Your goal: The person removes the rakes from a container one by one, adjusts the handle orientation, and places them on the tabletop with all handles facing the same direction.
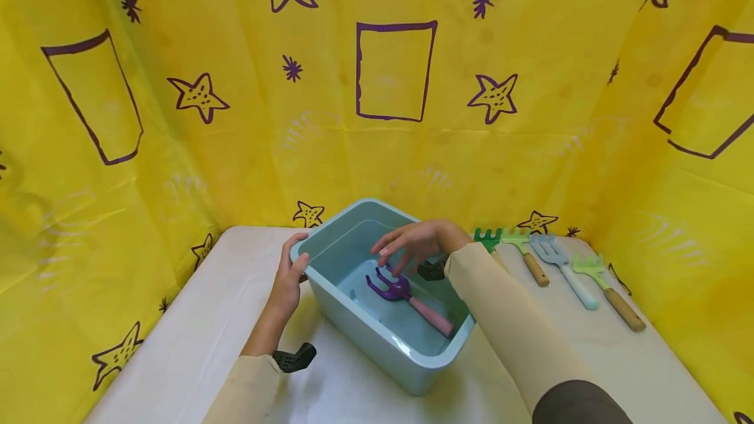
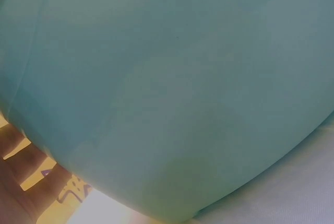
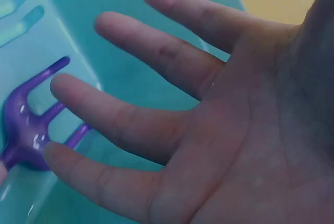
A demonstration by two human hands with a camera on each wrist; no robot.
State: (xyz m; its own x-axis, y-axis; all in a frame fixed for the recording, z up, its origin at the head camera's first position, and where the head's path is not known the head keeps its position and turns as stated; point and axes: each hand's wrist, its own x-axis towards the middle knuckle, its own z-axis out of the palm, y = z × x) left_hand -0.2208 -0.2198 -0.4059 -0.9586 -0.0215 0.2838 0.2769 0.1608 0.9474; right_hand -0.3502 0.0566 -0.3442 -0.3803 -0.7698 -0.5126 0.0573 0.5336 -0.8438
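A pale blue plastic bin (image 1: 368,335) sits turned at an angle on the table. Its left corner is gripped by my left hand (image 1: 287,286), thumb over the rim and fingers on the outside. Inside the bin, on its floor, lies a small garden hand fork (image 1: 398,288) with a purple three-tined head and a pink handle. Over the bin's opening, above the tines, hovers my right hand (image 1: 417,241), which holds nothing. In the right wrist view its fingers (image 3: 125,125) are spread and extended beside the purple head. The bin's wall (image 2: 172,93) fills most of the left wrist view.
More garden tools lie in a row to the right of the bin: a dark green rake (image 1: 487,239), a light green rake (image 1: 526,255), a pale blue fork (image 1: 564,270) and another light green rake (image 1: 615,300). Yellow cloth (image 1: 389,156) with drawn stars encloses the white table (image 1: 247,280).
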